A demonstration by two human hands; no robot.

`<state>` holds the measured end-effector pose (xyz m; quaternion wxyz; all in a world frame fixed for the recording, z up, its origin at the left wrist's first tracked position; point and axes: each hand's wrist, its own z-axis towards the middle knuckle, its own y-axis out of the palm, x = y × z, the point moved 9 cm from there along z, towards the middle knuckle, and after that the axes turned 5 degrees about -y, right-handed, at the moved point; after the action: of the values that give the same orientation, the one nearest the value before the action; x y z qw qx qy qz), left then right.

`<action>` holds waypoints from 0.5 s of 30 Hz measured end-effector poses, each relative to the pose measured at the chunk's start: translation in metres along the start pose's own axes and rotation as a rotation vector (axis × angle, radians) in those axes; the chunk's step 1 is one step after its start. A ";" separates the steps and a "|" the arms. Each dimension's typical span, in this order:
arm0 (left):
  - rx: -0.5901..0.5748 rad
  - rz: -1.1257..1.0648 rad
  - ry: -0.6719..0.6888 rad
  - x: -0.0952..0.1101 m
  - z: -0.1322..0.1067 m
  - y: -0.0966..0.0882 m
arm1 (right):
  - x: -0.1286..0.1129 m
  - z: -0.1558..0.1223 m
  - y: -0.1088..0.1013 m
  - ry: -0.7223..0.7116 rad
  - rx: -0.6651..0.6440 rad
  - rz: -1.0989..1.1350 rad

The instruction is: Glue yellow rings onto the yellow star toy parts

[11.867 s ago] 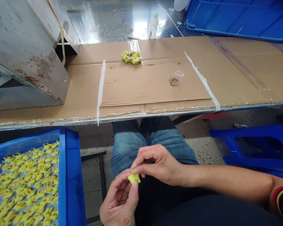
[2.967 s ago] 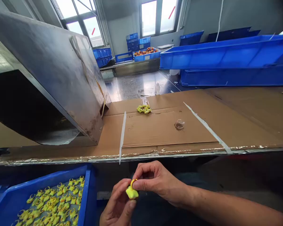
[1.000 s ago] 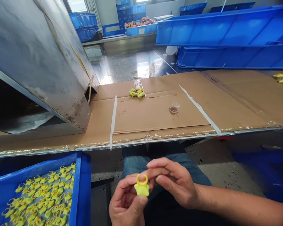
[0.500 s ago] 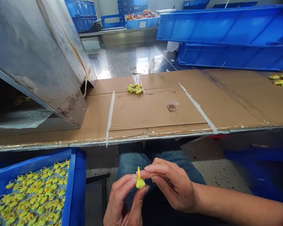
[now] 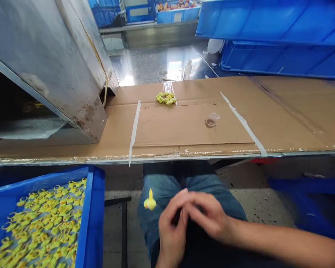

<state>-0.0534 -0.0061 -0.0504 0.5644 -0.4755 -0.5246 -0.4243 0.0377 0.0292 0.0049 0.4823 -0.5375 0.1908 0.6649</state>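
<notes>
A small yellow plastic ring toy [image 5: 150, 203] is in mid-air over my left knee, clear of both hands and to their left. My left hand [image 5: 171, 232] is low in front of my lap with its fingers stretched upward and nothing in them; it is blurred by motion. My right hand [image 5: 210, 219] lies just right of it, fingers pointing left and overlapping the left fingertips, too smeared to read. A blue tray [image 5: 96, 208] at lower left holds several of the same yellow ring toys [image 5: 44, 219].
A cardboard-covered bench [image 5: 184, 126] runs across in front of me, with a small heap of yellow-green pieces [image 5: 165, 98] and a clear cap [image 5: 210, 122] on it. A metal chute [image 5: 50, 63] stands at left. Blue crates [image 5: 268, 33] sit behind and a blue stool [image 5: 309, 193] at right.
The yellow ring toy has left my left fingers and now flies leftwards towards the tray. Both hands have dropped and drawn together.
</notes>
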 end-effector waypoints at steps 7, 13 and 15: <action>0.210 0.259 -0.108 -0.056 0.017 -0.040 | 0.106 -0.005 -0.018 0.345 0.084 -0.120; 0.296 0.293 -0.142 -0.066 0.018 -0.059 | 0.110 -0.016 -0.023 0.401 -0.004 -0.104; 0.305 0.280 -0.165 -0.064 0.015 -0.059 | 0.109 -0.019 -0.020 0.418 -0.051 -0.120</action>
<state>-0.1196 -0.0033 -0.1083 0.6383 -0.4862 -0.5559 -0.2172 0.0698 0.0711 -0.0944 0.4573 -0.6860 0.2374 0.5137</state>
